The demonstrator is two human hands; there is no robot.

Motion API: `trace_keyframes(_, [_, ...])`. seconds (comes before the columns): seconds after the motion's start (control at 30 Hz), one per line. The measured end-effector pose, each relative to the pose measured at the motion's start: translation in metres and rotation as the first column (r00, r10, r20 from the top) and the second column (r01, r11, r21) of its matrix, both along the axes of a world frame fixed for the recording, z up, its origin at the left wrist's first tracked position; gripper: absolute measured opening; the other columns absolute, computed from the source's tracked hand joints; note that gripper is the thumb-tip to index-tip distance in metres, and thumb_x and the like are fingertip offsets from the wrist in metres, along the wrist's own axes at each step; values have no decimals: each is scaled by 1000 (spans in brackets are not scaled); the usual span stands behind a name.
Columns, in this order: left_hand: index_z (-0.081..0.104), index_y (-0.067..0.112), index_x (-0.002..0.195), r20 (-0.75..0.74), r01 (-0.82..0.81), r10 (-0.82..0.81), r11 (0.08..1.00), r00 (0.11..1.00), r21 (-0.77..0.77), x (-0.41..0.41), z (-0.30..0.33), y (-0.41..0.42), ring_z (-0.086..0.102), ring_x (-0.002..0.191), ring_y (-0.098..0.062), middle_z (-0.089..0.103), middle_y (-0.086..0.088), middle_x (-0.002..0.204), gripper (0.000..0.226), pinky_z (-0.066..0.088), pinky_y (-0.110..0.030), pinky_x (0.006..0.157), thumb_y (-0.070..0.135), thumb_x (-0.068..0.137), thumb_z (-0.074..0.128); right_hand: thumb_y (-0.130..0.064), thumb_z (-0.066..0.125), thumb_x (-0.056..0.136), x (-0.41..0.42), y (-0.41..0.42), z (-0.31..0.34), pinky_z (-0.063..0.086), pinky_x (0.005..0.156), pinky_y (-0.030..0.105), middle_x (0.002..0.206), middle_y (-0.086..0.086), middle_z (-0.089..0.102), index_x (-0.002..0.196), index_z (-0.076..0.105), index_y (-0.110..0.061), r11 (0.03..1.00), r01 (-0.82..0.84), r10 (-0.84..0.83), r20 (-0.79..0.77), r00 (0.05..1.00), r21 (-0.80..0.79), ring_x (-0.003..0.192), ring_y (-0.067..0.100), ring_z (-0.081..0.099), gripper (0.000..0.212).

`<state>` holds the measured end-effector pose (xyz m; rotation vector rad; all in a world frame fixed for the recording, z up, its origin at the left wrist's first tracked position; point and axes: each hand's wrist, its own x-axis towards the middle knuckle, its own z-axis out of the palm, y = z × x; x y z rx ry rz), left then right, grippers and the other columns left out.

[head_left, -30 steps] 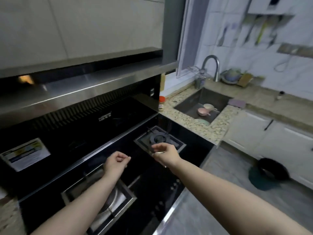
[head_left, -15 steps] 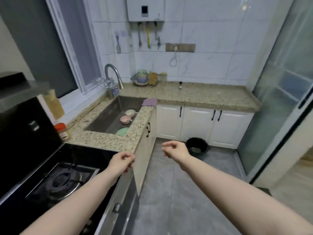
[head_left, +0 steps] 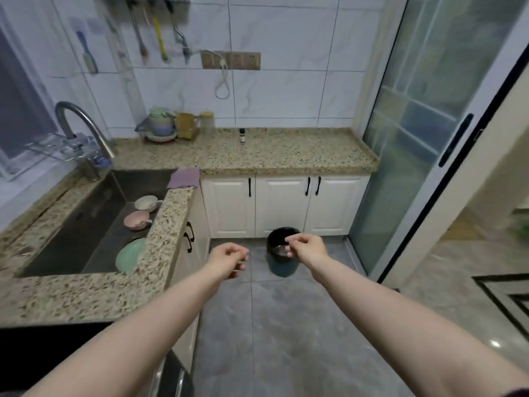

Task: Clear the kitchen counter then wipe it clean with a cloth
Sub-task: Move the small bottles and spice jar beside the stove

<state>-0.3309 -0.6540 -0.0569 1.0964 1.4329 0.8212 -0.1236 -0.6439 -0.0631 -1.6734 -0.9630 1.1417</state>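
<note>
The speckled granite counter (head_left: pixel 286 156) runs along the back wall and wraps left around a steel sink (head_left: pixel 71 239). A purple cloth (head_left: pixel 184 178) lies over the sink's far right corner. A small dark bottle (head_left: pixel 242 136) stands alone on the back counter. My left hand (head_left: pixel 227 260) hangs over the floor just off the counter's edge, fingers pinched together. My right hand (head_left: pixel 307 249) hovers above a black bin (head_left: pixel 282 262), fingers also curled shut. Whether either hand holds a tiny scrap is too small to tell.
A white bowl (head_left: pixel 146 202), a pink bowl (head_left: pixel 136 220) and a green plate (head_left: pixel 130 255) lie in the sink under the faucet (head_left: pixel 77 124). Stacked bowls (head_left: pixel 160 124) and a yellow cup (head_left: pixel 184 124) sit at the back. A glass sliding door (head_left: pixel 415 138) stands on the right.
My view has swung right from the black stove to the sink and back counter. Both hands moved off the stove, out over the floor, the right one reaching above the bin.
</note>
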Motion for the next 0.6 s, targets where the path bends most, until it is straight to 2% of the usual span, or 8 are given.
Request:
trace_keyframes(0.1, [66,16,90,26,24,-24,999,999,-30,-2,8,59,56,56,-7,65,3,76,15,43,-12,44,12,98,54,2,51,92,-4,54,14,48,60,27,76,9,66,78,68,-15,1000,-7,8,23,1000,-21,58,16,57,28])
trace_keyframes(0.23, [64,16,90,25,25,-24,999,999,-44,-9,17,136,55,59,-8,65,1,80,16,44,-14,46,11,99,53,-2,64,89,-7,110,32,44,55,13,74,1,66,91,69,-17,992,-126,124,110,986,12,66,10,63,16])
trace_keyframes(0.3, [63,17,87,14,-5,6,998,1000,-65,-10,15,172,55,60,-9,65,1,81,16,43,-14,45,12,99,53,0,66,89,-6,132,34,44,54,8,73,2,64,98,69,-12,985,-170,165,114,980,30,67,11,61,15])
trace_keyframes(0.4, [63,18,87,0,-34,34,991,999,-132,-5,11,209,54,60,-9,65,0,82,14,41,-13,40,13,98,56,0,61,92,1,160,31,43,50,6,75,1,66,105,69,-4,987,-163,162,102,982,3,62,7,61,15])
trace_keyframes(0.5, [62,19,87,-14,-21,19,983,1000,-182,7,4,247,56,60,-8,66,0,83,11,41,-13,41,15,97,59,-4,53,98,10,198,27,43,48,6,73,2,67,109,66,0,981,-194,196,93,976,-27,51,-3,62,17])
trace_keyframes(0.6, [62,18,84,-11,-2,0,984,1000,-180,26,1,293,56,59,-8,65,2,78,12,42,-17,45,16,96,60,1,53,97,19,251,26,43,52,7,69,5,63,111,65,4,967,-256,255,116,960,0,53,0,62,19])
